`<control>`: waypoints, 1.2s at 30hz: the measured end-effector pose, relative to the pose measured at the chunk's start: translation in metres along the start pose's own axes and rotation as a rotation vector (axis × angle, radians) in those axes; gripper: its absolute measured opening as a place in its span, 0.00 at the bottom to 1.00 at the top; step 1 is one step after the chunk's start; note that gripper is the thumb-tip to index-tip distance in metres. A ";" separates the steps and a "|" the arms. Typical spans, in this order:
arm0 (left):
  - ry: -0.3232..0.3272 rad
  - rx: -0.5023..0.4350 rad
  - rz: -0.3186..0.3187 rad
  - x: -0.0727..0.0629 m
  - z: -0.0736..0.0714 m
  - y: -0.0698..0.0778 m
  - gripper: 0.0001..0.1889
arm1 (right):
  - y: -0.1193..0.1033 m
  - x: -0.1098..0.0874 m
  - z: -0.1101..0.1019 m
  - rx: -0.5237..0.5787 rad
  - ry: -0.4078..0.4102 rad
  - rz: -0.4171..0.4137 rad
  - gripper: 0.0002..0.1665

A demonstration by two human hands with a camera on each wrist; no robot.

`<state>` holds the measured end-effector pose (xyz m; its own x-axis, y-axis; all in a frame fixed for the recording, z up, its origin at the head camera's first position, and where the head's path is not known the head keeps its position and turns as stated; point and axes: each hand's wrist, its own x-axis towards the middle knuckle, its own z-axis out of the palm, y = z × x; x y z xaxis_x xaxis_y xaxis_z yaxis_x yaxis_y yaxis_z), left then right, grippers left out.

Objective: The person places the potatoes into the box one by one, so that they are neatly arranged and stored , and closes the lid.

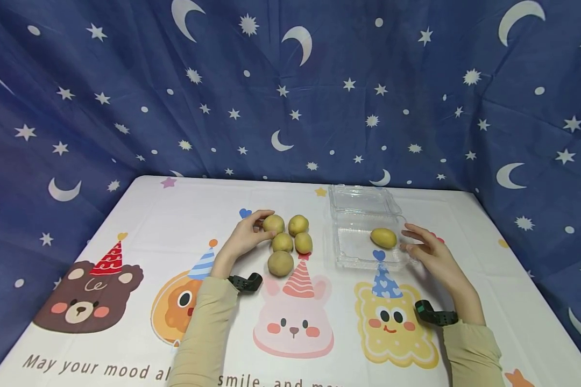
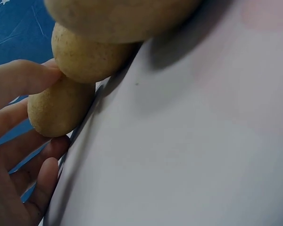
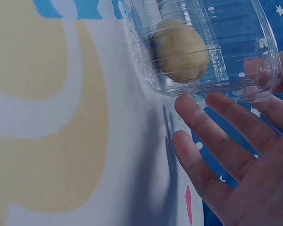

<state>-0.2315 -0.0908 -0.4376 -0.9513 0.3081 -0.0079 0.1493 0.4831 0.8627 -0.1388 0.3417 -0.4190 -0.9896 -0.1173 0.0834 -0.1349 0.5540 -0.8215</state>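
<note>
On the white table, several potatoes lie in a group at the centre. My left hand (image 1: 244,236) grips the back-left potato (image 1: 273,223), its thumb on the near side and its fingers round the far side. In the left wrist view that potato (image 2: 61,108) sits between thumb and fingers, next to another potato (image 2: 89,54). To the right is a clear plastic clamshell box (image 1: 353,252) with one potato (image 1: 383,238) inside. My right hand (image 1: 431,252) rests at the box's right side; in the right wrist view its fingers (image 3: 221,136) are spread, fingertips at the wall.
The box's hinged lid (image 1: 363,200) lies folded back toward the far table edge. A printed cover with cartoon animals (image 1: 294,328) and lettering spreads over the table (image 1: 184,209). Behind it hangs a dark blue curtain (image 1: 252,97) with moons and stars.
</note>
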 end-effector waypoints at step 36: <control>0.197 -0.028 -0.071 0.004 0.006 -0.001 0.28 | 0.001 0.000 0.001 0.011 0.002 -0.033 0.32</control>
<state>-0.2334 -0.0852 -0.4419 -0.9939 0.1065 0.0279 0.0754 0.4737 0.8775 -0.1387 0.3414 -0.4201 -0.9848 -0.1331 0.1115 -0.1665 0.5409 -0.8245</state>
